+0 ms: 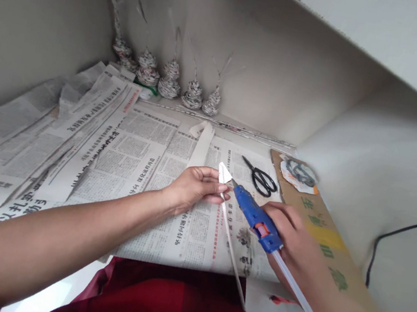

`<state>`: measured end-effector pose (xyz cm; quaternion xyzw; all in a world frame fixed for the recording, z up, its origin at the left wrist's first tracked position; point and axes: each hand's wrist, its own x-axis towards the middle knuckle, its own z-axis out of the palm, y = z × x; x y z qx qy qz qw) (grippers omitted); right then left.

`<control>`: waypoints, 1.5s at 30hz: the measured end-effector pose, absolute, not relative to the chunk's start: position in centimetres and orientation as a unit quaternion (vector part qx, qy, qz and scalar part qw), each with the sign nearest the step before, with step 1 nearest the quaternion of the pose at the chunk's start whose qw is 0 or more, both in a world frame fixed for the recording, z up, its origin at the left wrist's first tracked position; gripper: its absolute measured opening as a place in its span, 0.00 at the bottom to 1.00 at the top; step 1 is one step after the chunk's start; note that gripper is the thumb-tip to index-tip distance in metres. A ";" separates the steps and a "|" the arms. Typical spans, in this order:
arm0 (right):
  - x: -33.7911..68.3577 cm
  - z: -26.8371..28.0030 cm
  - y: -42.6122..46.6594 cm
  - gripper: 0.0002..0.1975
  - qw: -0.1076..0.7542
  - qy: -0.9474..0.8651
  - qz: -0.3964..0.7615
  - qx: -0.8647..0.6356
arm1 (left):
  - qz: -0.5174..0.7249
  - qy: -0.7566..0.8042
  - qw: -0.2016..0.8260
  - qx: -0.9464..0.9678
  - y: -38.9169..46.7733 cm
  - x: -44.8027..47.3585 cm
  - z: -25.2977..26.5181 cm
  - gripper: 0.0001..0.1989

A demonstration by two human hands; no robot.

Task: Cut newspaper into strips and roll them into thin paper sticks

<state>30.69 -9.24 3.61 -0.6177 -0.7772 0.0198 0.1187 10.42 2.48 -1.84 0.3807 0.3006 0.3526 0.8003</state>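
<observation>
Between the thumb and fingers of my left hand is a small folded piece of white paper with a pointed top. A thin white strip trails down from it over the table's front edge. My right hand is wrapped round a blue glue gun. The gun's nozzle points up and left, right beside the paper's edge; whether they touch I cannot tell. A long, translucent glue stick sticks out of the gun's back end. Black-handled scissors lie beyond the gun.
Newspaper sheets cover the table, with cut strips piled at left. Several woven paper gourds stand along the back wall. Thin paper rods lie before them. At right are cardboard, a stained pad and a black cord.
</observation>
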 end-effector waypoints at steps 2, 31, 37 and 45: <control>29.8 3.9 -9.3 0.09 0.149 -0.770 0.049 -0.619 | 0.357 0.290 0.802 0.381 2.5 10.4 -1.9 0.07; 28.6 2.3 -8.7 0.16 0.352 -0.527 0.391 -0.667 | 0.355 0.287 0.815 0.356 2.3 10.4 -1.4 0.06; 29.0 1.8 -8.8 0.16 0.389 -0.528 0.399 -0.641 | 0.351 0.293 0.814 0.357 2.3 10.4 -1.4 0.06; 28.2 2.9 -9.0 0.16 0.324 -0.561 0.384 -0.658 | 0.348 0.291 0.814 0.362 2.3 10.5 -1.4 0.06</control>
